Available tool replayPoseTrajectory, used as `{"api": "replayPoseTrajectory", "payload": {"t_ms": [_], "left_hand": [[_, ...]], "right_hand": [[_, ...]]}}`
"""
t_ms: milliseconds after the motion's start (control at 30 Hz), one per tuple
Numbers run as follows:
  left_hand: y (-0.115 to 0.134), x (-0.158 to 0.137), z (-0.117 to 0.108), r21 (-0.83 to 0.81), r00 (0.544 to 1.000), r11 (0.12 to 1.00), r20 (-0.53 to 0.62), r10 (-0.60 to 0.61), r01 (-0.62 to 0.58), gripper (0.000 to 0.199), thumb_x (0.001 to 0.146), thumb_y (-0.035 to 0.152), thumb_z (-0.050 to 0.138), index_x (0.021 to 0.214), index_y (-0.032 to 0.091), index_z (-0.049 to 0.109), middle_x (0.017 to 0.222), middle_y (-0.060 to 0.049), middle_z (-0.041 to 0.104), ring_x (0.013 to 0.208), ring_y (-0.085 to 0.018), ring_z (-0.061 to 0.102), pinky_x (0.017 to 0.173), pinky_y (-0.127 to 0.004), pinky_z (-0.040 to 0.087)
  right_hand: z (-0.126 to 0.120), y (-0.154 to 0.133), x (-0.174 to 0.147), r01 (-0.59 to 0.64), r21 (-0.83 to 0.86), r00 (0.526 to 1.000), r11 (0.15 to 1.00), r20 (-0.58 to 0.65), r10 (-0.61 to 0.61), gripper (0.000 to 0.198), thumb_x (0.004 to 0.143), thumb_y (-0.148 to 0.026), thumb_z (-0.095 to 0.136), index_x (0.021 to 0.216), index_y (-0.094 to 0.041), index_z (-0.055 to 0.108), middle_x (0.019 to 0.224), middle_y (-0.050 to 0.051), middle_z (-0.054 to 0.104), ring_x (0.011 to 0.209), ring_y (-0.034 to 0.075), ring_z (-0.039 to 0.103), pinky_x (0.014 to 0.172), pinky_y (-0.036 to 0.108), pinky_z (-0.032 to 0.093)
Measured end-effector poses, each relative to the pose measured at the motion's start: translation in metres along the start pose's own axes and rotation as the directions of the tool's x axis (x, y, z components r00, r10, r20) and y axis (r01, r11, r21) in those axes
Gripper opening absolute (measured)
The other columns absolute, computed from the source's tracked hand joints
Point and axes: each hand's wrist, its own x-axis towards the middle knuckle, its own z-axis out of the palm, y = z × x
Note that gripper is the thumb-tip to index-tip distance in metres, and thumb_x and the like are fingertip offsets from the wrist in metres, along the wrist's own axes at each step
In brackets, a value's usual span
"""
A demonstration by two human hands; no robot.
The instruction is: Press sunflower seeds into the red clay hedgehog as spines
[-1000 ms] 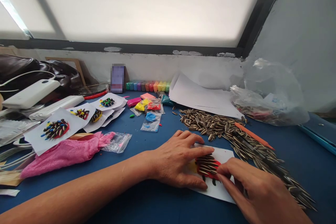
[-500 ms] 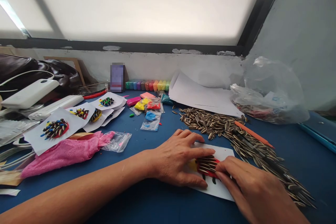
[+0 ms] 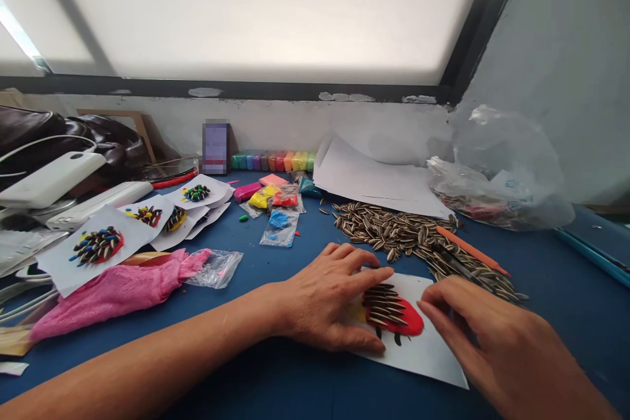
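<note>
A sheet of white paper (image 3: 433, 357) lies before me, bearing a flattened oval of red clay (image 3: 413, 320). Rows of striped sunflower seeds (image 3: 386, 305) stick into the clay's left part, all slanting the same way. Some yellow shows at its left end, partly covered by my hand, and small black marks sit below. My left hand (image 3: 335, 302) rests on the paper with fingers spread, thumb and forefinger framing the seeded part. Just right of the clay, my right hand (image 3: 492, 335) hovers with thumb and forefinger tips together; no seed shows between them.
A pile of loose sunflower seeds (image 3: 388, 230) spreads behind the paper, with an orange pencil (image 3: 475, 251) and a black pen (image 3: 453, 261) on it. Finished seed pictures (image 3: 54, 269) and a pink cloth (image 3: 113, 285) lie left. Clay packets (image 3: 279, 220) and a plastic bag (image 3: 506, 190) stand farther back.
My right hand has drawn back rightward from the clay, uncovering its red right end and the paper's right side. My left hand stays in place.
</note>
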Motion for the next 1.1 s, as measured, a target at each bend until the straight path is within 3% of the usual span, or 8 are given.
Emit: {"api": "replayPoseTrajectory", "payload": {"t_ms": [167,300,433,600,800,1000,1100], "left_hand": [[0.001,0.001,-0.001,-0.012,1.000,1.000,0.012,-0.014,0.015,0.081,0.083,0.066,0.057,0.147,0.021,0.034,0.136,-0.015,0.048,0.115,-0.031,0.047,0.100,-0.047,0.034],[0.001,0.002,-0.001,-0.011,1.000,1.000,0.016,-0.017,0.017,0.082,0.082,0.066,0.057,0.147,0.022,0.035,0.134,-0.014,0.050,0.112,-0.030,0.048,0.099,-0.047,0.036],[-0.001,0.001,0.000,-0.007,1.000,1.000,-0.002,0.000,0.000,0.081,0.082,0.066,0.057,0.147,0.022,0.034,0.134,-0.013,0.049,0.112,-0.030,0.048,0.097,-0.046,0.036],[0.000,0.000,0.000,0.003,1.000,1.000,-0.011,0.003,-0.003,0.079,0.082,0.066,0.057,0.145,0.022,0.036,0.134,-0.013,0.050,0.108,-0.029,0.049,0.094,-0.045,0.037],[0.000,0.003,-0.001,-0.003,1.000,1.000,-0.021,0.002,-0.002,0.078,0.081,0.067,0.057,0.141,0.021,0.039,0.131,-0.012,0.053,0.106,-0.028,0.050,0.094,-0.043,0.038],[0.000,0.002,0.000,0.013,1.000,1.000,-0.010,-0.004,0.005,0.081,0.081,0.067,0.057,0.144,0.021,0.037,0.131,-0.012,0.052,0.107,-0.028,0.050,0.095,-0.044,0.037],[0.000,0.001,0.000,0.014,1.000,1.000,-0.010,-0.008,0.008,0.083,0.081,0.068,0.058,0.146,0.021,0.035,0.130,-0.013,0.052,0.107,-0.029,0.050,0.094,-0.043,0.038]], "right_hand": [[0.006,0.024,0.000,-0.087,-0.071,0.995,0.994,-0.050,0.083,0.027,0.098,-0.033,0.041,0.091,-0.025,0.065,0.081,0.002,0.072,0.063,0.018,0.071,0.046,0.028,0.051],[0.012,0.034,0.004,-0.098,-0.029,0.995,0.995,-0.023,0.097,0.028,0.097,-0.033,0.043,0.089,-0.024,0.069,0.082,0.002,0.070,0.067,0.019,0.070,0.051,0.030,0.055],[0.014,0.034,0.018,-0.053,-0.007,0.996,0.999,0.074,0.053,0.020,0.094,-0.024,0.051,0.086,-0.022,0.069,0.081,0.003,0.068,0.072,0.019,0.068,0.058,0.031,0.055],[0.017,0.029,0.046,0.059,-0.055,0.982,0.997,0.183,-0.048,0.022,0.090,-0.010,0.054,0.097,-0.021,0.072,0.086,0.005,0.065,0.077,0.020,0.065,0.066,0.033,0.052],[0.023,0.023,0.067,0.163,-0.075,0.941,0.984,0.312,-0.132,0.023,0.088,-0.005,0.056,0.072,-0.017,0.067,0.084,0.006,0.061,0.068,0.016,0.059,0.061,0.030,0.047],[0.016,0.032,0.068,0.165,-0.100,0.937,0.981,0.325,-0.125,0.024,0.084,0.002,0.053,0.088,-0.016,0.068,0.093,0.008,0.062,0.079,0.020,0.061,0.069,0.033,0.049],[0.013,0.039,0.069,0.155,-0.111,0.938,0.982,0.327,-0.111,0.023,0.083,-0.001,0.056,0.090,-0.018,0.069,0.094,0.007,0.063,0.080,0.020,0.063,0.066,0.031,0.049]]}}
